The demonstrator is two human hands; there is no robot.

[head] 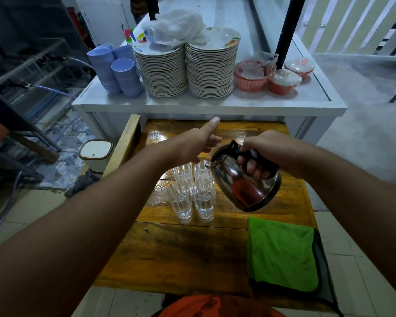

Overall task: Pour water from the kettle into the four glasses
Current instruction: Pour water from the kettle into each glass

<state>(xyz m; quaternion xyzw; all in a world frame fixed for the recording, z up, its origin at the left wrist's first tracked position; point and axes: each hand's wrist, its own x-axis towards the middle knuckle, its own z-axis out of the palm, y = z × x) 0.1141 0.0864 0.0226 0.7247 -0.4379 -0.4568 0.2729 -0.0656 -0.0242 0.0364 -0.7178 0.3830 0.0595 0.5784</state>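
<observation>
Far glasses (193, 171) – rims hidden behind left hand (193, 143).

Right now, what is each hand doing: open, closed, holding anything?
Left hand: holding nothing, thumb raised, fingers loosely curled above the glasses.
Right hand: closed around the black handle of the kettle, tilted toward the back right glass.

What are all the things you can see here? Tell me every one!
glasses: four, clear, clustered on wooden table
kettle: one, shiny metal, black handle, tilted above the glasses
cloth: one, green, table's near right
plates: two tall stacks, white, counter behind
cups: stacked, pale blue, left of plates
baskets: red, right of plates
bin: one, white, floor left
left hand: over the far glasses, thumb out
right hand: gripping kettle handle
</observation>
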